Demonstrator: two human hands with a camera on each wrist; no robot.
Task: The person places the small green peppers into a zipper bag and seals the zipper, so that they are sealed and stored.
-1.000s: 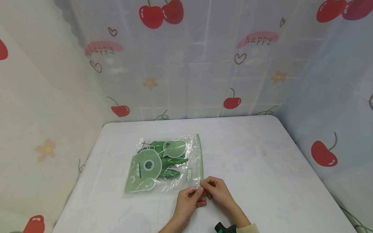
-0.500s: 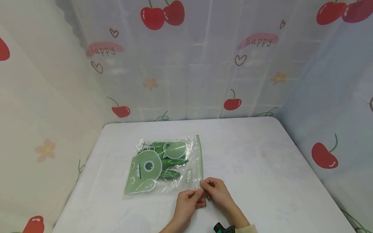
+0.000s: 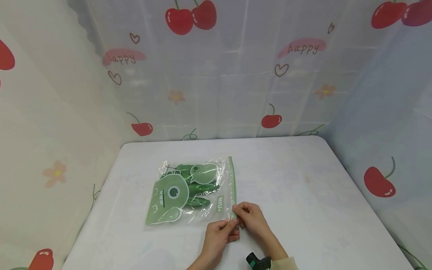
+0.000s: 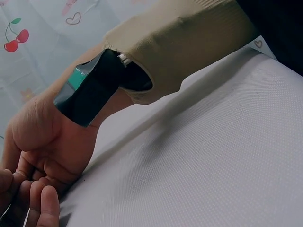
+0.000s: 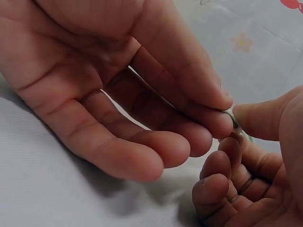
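A clear zip bag (image 3: 172, 191) with a green cartoon print lies flat on the white table. Inside are long, glossy green things (image 3: 199, 187) that look like peppers. Its green zip edge (image 3: 232, 180) faces right. My left hand (image 3: 217, 236) pinches the near corner between thumb and forefinger; in the right wrist view my left hand (image 5: 109, 104) shows its other fingers loosely bent. Just beyond it, my right hand (image 3: 253, 219) pinches the zip edge. In the right wrist view my right hand (image 5: 260, 175) has its thumb on a sliver of green edge (image 5: 234, 119).
The white table (image 3: 287, 195) spreads around the bag. Cherry-printed cloth (image 3: 216, 101) hangs at the back and both sides. A black wrist camera (image 4: 90, 90) sits at my right wrist, beside a beige sleeve (image 4: 180, 52).
My right hand has slid slightly away from me along the zip edge. The left hand stays on the corner, and the bag lies almost as before.
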